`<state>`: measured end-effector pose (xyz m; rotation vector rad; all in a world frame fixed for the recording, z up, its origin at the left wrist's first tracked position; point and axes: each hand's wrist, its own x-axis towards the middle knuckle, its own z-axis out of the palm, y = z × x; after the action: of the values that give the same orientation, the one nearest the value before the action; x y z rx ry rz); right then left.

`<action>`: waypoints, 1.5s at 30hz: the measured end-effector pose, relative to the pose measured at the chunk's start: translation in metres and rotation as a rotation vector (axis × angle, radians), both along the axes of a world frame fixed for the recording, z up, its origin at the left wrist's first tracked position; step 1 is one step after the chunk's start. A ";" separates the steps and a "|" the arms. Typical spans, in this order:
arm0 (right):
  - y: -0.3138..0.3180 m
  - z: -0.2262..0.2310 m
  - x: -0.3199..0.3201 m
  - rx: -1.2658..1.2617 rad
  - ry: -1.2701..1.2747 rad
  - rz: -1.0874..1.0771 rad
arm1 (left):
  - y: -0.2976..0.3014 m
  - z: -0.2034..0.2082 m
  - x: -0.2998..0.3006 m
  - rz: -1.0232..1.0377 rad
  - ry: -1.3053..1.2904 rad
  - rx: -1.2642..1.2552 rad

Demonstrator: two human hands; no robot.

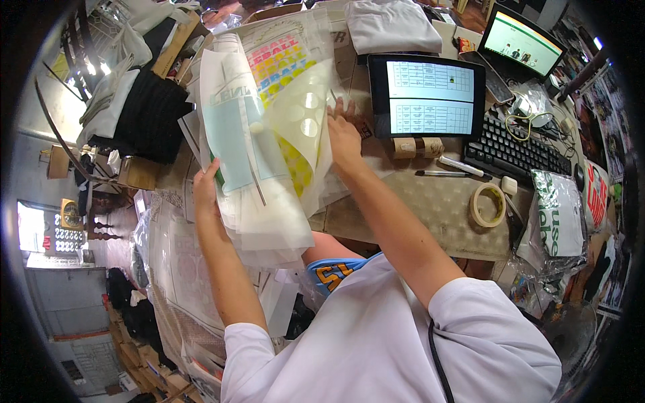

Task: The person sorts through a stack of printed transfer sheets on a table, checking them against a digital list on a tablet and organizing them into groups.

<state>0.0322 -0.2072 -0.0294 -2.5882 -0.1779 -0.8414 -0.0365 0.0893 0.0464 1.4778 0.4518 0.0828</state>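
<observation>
holding left hand [207, 191]: fingers clasping the film sheets [235, 134] at their left edge
right hand [345, 138]: fingers extended beside them (thumb hidden; grip unclear)
film sheets: curled, over the counter [416, 201]
handling: apparently midway; sheets lifted, not yet set down

We've got sheets [272, 144] left of upper centre; on the surface [423, 198], tablet [430, 97] right of them, keyboard [517, 149] further right, tape roll [476, 208] below keyboard.
</observation>
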 end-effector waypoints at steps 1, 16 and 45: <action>0.004 0.001 0.004 -0.033 -0.057 -0.001 | 0.000 -0.001 0.000 0.008 -0.001 -0.003; 0.079 0.061 -0.006 0.256 0.244 0.493 | -0.021 0.014 0.001 -0.012 -0.085 0.141; 0.052 0.054 0.007 0.771 0.540 0.651 | -0.004 -0.005 -0.001 0.123 -0.081 0.089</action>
<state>0.0387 -0.1553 0.0247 -1.7548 -0.4069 0.0541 -0.0377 0.0851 0.0413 1.5269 0.4787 0.2623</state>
